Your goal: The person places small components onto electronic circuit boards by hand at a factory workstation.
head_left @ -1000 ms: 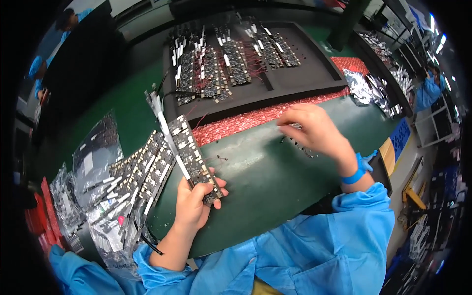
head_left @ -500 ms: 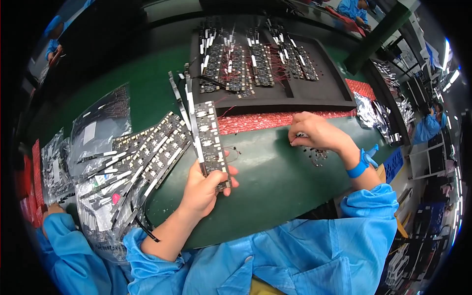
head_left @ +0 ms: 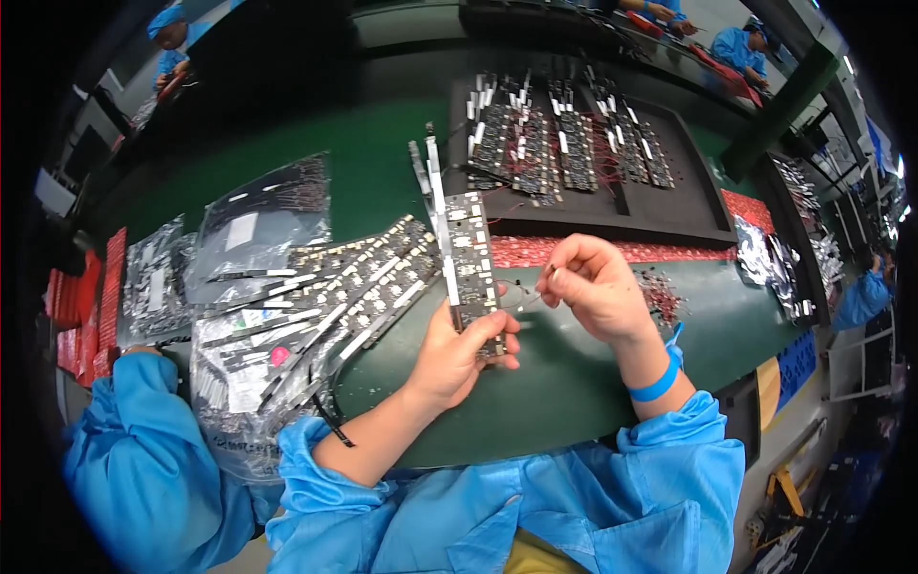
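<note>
bench (head_left: 564,392): glossy green, folks (head_left: 734,48) past far edge
left hand (head_left: 449,362): gripping slim board (head_left: 469,247)
right hand (head_left: 601,295): pinching tiny part (head_left: 552,272)

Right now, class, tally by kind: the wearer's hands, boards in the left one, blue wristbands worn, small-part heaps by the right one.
Left hand and right hand: 2
Circuit board: 1
Blue wristband: 1
Parts heap: 1
Total: 5
</note>
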A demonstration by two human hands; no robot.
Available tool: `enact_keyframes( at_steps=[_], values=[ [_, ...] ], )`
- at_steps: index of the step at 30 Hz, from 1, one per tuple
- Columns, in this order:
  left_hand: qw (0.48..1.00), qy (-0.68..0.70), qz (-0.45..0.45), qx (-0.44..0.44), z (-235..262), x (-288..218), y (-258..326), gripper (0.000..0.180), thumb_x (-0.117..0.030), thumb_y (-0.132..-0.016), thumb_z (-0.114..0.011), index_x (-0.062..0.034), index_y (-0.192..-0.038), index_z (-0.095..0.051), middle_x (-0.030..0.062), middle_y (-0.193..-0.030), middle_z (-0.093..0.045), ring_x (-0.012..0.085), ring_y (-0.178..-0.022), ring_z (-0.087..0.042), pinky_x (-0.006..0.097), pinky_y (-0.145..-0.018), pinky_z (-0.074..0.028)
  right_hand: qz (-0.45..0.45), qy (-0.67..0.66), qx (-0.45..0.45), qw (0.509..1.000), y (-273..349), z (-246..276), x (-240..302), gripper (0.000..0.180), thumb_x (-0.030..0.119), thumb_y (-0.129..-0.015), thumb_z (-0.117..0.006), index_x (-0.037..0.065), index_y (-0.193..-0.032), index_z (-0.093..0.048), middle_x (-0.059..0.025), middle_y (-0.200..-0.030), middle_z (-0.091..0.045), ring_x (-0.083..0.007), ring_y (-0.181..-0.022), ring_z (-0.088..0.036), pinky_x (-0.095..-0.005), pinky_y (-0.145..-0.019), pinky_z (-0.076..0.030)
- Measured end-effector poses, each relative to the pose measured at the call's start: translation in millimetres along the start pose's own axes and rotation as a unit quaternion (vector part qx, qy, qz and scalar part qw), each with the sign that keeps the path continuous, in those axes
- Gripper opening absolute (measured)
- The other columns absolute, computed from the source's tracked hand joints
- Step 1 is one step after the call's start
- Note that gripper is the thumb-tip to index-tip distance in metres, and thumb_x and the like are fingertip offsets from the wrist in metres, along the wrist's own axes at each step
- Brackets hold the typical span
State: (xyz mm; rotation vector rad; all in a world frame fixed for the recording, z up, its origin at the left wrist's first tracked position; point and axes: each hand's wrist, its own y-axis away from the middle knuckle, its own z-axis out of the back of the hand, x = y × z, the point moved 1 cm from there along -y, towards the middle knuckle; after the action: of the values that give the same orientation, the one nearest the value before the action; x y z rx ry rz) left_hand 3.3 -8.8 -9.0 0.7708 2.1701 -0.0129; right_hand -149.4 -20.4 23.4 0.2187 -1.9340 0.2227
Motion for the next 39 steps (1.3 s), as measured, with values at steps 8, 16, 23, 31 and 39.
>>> enact_keyframes(
  at_steps=[8,16,23,31,39],
  values=[
    [0.999,0.017,-0.033,0.02,-2.4,-2.3,2.8,0.028,-0.009,-0.072,-0.045,-0.0014,-0.097,-0.033,0.0091,-0.07,-0.047,0.0139,-0.058,-0.048,0.025,-0.046,-0.042,0.011,0.057,0.034,0.998,0.4,0.3,-14.4,0.009,0.003,-0.067,-0.052,0.001,-0.073,-0.045,-0.0066,-0.069,-0.051,-0.0112,-0.065,-0.049,-0.0209,-0.058,-0.04],
    [0.997,-0.056,-0.06,-0.01,1.7,0.0,-2.4,0.03,-0.004,-0.07,-0.046,0.0018,-0.095,-0.032,0.0075,-0.068,-0.047,0.0124,-0.056,-0.048,0.023,-0.044,-0.042,0.075,0.215,0.04,0.973,2.1,-6.0,-7.1,0.013,0.007,-0.065,-0.055,0.002,-0.074,-0.048,-0.0018,-0.065,-0.049,-0.0088,-0.059,-0.047,-0.0204,-0.053,-0.038],
    [0.986,-0.145,-0.08,-0.005,-1.1,0.2,-1.1,0.027,-0.002,-0.07,-0.045,0.0039,-0.094,-0.033,0.0071,-0.069,-0.047,0.0118,-0.056,-0.048,0.021,-0.041,-0.041,0.168,0.46,0.114,0.864,4.9,-1.4,-9.0,0.01,0.005,-0.058,-0.057,0.002,-0.066,-0.052,-0.0066,-0.061,-0.052,-0.0193,-0.056,-0.05,-0.0267,-0.049,-0.039],
    [0.999,-0.036,-0.019,0.004,0.2,-6.7,-2.1,0.031,0.005,-0.063,-0.037,0.002,-0.095,-0.034,0.0096,-0.075,-0.046,0.0167,-0.067,-0.05,0.027,-0.052,-0.045,0.224,0.452,0.091,0.858,5.4,-3.6,-5.8,0.008,0.006,-0.057,-0.055,0.004,-0.063,-0.051,-0.007,-0.059,-0.05,-0.0211,-0.054,-0.047,-0.0284,-0.049,-0.037],
    [0.999,-0.031,-0.026,0.006,1.1,-8.0,-2.6,0.032,0.006,-0.061,-0.038,0.0007,-0.092,-0.034,0.0085,-0.076,-0.046,0.0156,-0.065,-0.049,0.028,-0.052,-0.045,0.28,0.492,0.073,0.821,9.2,-8.3,-1.3,0.012,0.001,-0.052,-0.057,0.004,-0.062,-0.051,-0.0035,-0.061,-0.051,-0.018,-0.057,-0.048,-0.0264,-0.051,-0.038]
  ],
)
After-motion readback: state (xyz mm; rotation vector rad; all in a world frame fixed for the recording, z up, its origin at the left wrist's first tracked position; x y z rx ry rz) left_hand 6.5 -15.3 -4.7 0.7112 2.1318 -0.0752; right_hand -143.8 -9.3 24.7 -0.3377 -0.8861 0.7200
